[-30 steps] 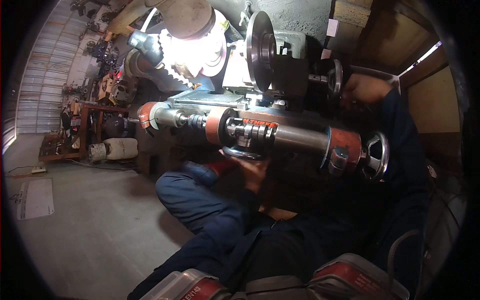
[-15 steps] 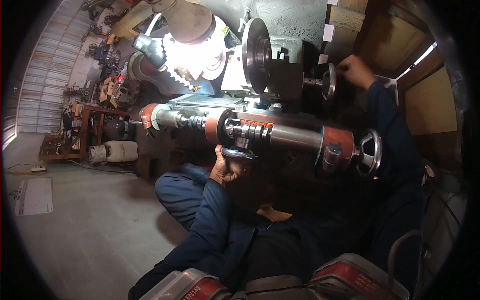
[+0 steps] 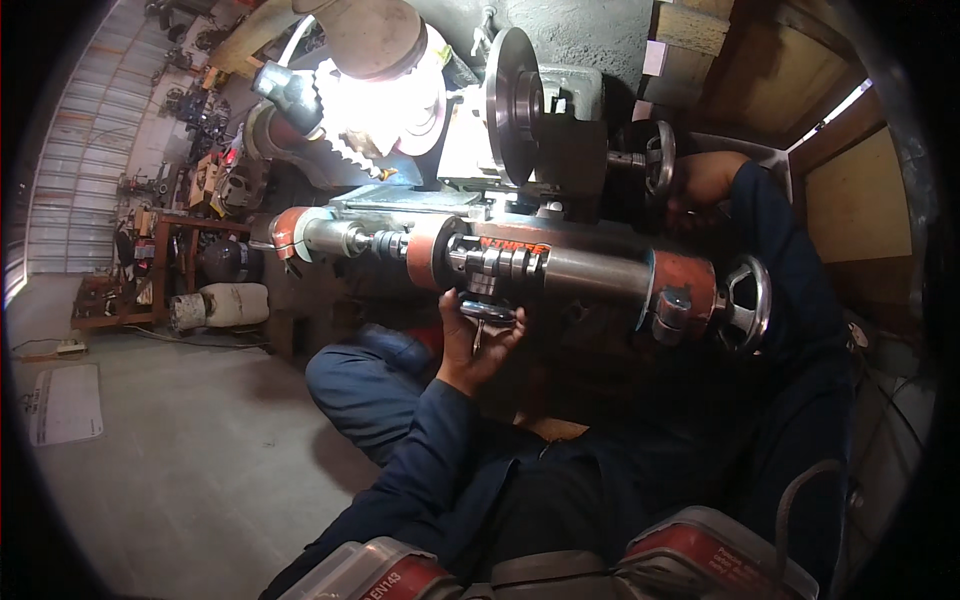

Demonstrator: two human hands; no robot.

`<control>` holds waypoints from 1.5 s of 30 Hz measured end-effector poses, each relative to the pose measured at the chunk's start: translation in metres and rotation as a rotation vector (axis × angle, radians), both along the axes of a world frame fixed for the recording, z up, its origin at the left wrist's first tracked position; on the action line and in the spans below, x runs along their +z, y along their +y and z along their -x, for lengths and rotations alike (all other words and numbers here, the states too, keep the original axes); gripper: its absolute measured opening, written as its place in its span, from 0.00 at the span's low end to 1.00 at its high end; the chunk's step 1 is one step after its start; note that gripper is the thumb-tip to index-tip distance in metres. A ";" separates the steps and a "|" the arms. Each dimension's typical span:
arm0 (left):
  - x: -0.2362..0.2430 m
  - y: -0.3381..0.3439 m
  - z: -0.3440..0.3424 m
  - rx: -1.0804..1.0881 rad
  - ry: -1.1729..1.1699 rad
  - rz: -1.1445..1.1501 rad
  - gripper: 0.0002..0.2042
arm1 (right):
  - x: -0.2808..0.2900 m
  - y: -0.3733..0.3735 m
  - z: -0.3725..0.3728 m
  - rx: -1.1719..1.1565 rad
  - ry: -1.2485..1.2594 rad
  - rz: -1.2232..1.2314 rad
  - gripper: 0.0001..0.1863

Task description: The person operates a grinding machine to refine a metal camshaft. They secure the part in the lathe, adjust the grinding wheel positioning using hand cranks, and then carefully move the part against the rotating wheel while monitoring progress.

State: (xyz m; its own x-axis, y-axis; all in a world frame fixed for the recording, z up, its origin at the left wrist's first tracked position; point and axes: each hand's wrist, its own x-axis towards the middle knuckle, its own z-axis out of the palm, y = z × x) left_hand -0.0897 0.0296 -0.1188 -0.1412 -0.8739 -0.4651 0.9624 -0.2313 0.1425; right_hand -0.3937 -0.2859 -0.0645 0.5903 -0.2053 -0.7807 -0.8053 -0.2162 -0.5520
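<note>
Here, in the head view, the left hand (image 3: pixel 472 358) comes from below to the small front handwheel (image 3: pixel 487 312), which sits under the row of steel rings (image 3: pixel 495 262) on the machine. Its thumb is at the left edge of the wheel and its fingers curl at the right edge, so the rim is held between them; the lower fingers are partly lost in shadow.

The right hand (image 3: pixel 708 182) is at the upper handwheel (image 3: pixel 669 158), just to the right of its rim. Its fingers are bent downward, but they are dark, and I cannot tell if they close on the wheel or only touch it.

Above the machine, strong glare of the lamp (image 3: pixel 385 110) washes out the parts left of the large steel disc (image 3: pixel 510 105). The clear-and-red cases (image 3: pixel 385 578) are cut by the lower edge.
</note>
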 end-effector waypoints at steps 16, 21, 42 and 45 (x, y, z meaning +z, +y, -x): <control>-0.081 0.000 0.014 0.550 -1.492 -0.087 0.50 | -0.040 -0.040 0.022 -0.164 -0.471 1.114 0.13; -0.042 0.008 -0.041 -0.292 -0.236 0.095 0.48 | 0.037 0.009 0.020 -0.277 -0.431 0.503 0.10; -0.027 0.000 -0.066 -0.231 -0.519 -0.205 0.36 | -0.083 -0.040 0.027 -0.151 -0.241 0.732 0.19; -0.020 -0.004 -0.047 -0.227 -0.076 -0.026 0.35 | -0.010 -0.027 0.020 -0.254 -0.371 1.085 0.13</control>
State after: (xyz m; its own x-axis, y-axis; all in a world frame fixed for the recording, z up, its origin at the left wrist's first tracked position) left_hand -0.0427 0.0252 -0.1387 -0.2962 -0.8116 -0.5035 0.8720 -0.4449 0.2042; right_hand -0.4139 -0.3132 -0.0743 0.5913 -0.8017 0.0871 -0.7215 -0.5742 -0.3870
